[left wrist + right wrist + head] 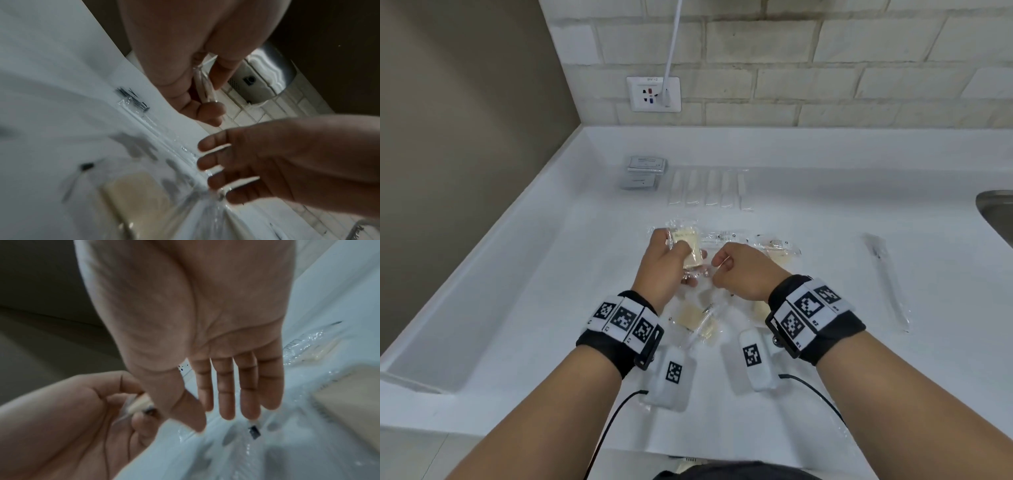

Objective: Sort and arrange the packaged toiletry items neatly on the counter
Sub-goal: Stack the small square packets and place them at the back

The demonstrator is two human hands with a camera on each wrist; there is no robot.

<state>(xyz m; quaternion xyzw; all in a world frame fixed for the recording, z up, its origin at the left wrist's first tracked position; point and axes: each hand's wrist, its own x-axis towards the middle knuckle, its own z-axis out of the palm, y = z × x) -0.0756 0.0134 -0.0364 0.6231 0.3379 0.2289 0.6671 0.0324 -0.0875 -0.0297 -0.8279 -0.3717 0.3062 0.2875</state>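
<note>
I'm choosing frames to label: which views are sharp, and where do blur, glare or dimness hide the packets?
Head view: bright and sharp, though the wide angle bends the counter, and the clear sleeves almost vanish on white. Left wrist view: dim and smeared, with glare on the loose wrapper. Right wrist view: dim; the right hand fills it, and the cream packet behind is blurred.

Grey packets (644,172) lie far left on the counter (825,240), wrapped tubes (709,187) just right of them. Soap packets (697,317) lie nearer; a wrapped stick (887,281) lies right.
</note>
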